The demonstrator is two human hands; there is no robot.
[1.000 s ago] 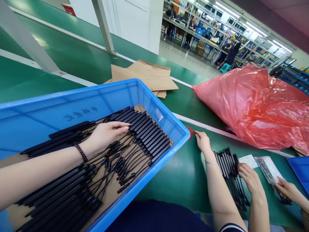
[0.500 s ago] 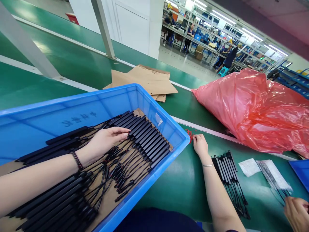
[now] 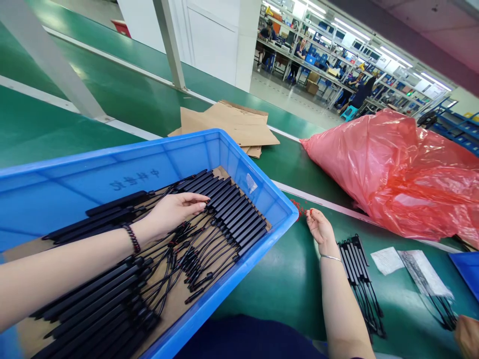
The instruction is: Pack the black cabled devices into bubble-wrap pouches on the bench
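My left hand (image 3: 175, 212) reaches over the blue bin (image 3: 179, 154). Thumb and fingers are pinched on a small black cable end (image 3: 208, 201), mostly hidden by the fingertips. Below and around it lie many black bar-shaped parts with cables (image 3: 239, 219), lined up in rows on cardboard. On the green table outside the bin, my right hand (image 3: 321, 228) has its palm turned up, thumb and forefinger pinching a small red ring (image 3: 311, 211). Just left of those fingertips is a scattered pile of small red rings (image 3: 297, 205).
Black cabled parts (image 3: 357, 264) lie right of my right forearm, near white plastic packets (image 3: 426, 271). Another person's hand (image 3: 467, 334) shows at the lower right edge. A large red plastic bag (image 3: 385, 174) and cardboard sheets (image 3: 232, 124) lie behind the bin.
My right hand has lifted off the red ring pile and turned palm up, a red ring in its pinch. The left hand keeps its pinch. The other person's hand has moved down and right.
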